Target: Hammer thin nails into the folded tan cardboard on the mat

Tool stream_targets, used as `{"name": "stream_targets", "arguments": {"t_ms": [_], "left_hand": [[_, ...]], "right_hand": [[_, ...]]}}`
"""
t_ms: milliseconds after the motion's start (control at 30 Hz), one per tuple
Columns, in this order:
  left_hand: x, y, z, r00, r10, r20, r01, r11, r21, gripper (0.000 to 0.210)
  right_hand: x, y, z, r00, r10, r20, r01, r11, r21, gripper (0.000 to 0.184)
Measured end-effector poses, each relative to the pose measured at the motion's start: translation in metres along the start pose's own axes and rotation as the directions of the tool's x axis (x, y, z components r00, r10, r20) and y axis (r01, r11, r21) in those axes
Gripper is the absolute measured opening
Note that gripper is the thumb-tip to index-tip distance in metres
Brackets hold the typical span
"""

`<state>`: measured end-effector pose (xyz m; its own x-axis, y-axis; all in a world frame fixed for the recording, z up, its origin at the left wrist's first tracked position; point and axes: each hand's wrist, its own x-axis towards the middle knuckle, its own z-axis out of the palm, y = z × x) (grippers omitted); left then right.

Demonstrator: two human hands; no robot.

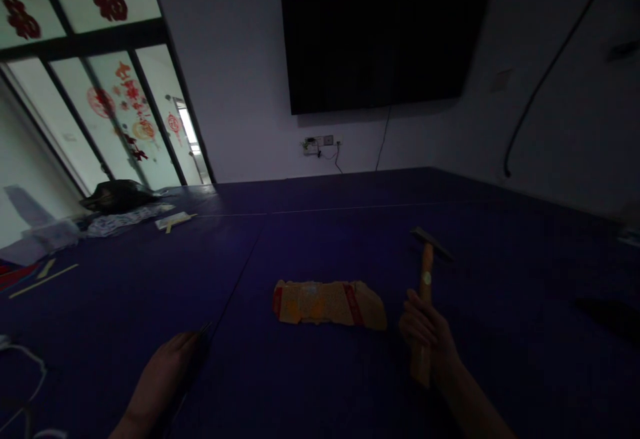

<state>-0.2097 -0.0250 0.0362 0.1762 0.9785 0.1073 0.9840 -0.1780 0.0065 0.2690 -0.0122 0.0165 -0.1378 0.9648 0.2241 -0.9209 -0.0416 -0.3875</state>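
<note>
Before us a dark blue surface [320, 246] runs back to the wall. A torn strip of cardboard [320, 302] lies flat on it, between our hands. Just right of the strip, a hammer [427, 272] points its head away from us, our right hand [431, 328] wrapped around its wooden handle. We judge the step in hand as holding the hammer ready; any swing calls for a steady grip. Our left hand [167, 369] is curled beside a thin dark object [206, 326], mostly hidden; in this gloom we cannot tell if it is gripped. Both forearms are cut off.
</note>
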Motion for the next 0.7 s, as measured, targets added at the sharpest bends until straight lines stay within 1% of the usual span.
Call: {"name": "stream_targets", "arguments": {"t_ms": [67, 167, 267, 433, 600, 700], "left_hand": [[0.001, 0.001, 0.002, 1.0, 0.004, 0.006, -0.004, 1.0, 0.026, 0.04], [0.004, 0.003, 0.0, 1.0, -0.004, 0.014, 0.003, 0.999, 0.042, 0.039], [0.006, 0.004, -0.002, 0.999, -0.029, 0.022, 0.028, 0.999, 0.029, 0.037], [0.008, 0.006, -0.006, 0.997, -0.072, 0.005, 0.071, 0.997, 0.011, 0.038], [0.007, 0.006, -0.008, 0.98, -0.183, -0.077, 0.18, 0.983, -0.047, 0.037], [0.007, 0.005, -0.009, 0.969, -0.217, -0.118, 0.204, 0.972, -0.117, 0.034]], "right_hand": [[0.0, 0.0, -0.002, 1.0, -0.004, -0.025, 0.004, 1.0, 0.001, 0.019], [0.001, -0.001, -0.004, 1.0, 0.005, -0.021, -0.005, 1.0, 0.013, 0.021], [0.001, -0.001, -0.003, 1.0, 0.011, -0.008, -0.011, 1.0, 0.026, 0.023], [0.001, 0.0, -0.002, 0.999, -0.007, -0.044, 0.008, 1.0, 0.027, 0.022], [0.001, -0.001, -0.004, 0.999, 0.037, -0.03, -0.036, 0.999, 0.031, 0.026], [0.001, -0.001, -0.003, 0.998, 0.019, -0.061, -0.017, 0.999, 0.04, 0.023]]}}
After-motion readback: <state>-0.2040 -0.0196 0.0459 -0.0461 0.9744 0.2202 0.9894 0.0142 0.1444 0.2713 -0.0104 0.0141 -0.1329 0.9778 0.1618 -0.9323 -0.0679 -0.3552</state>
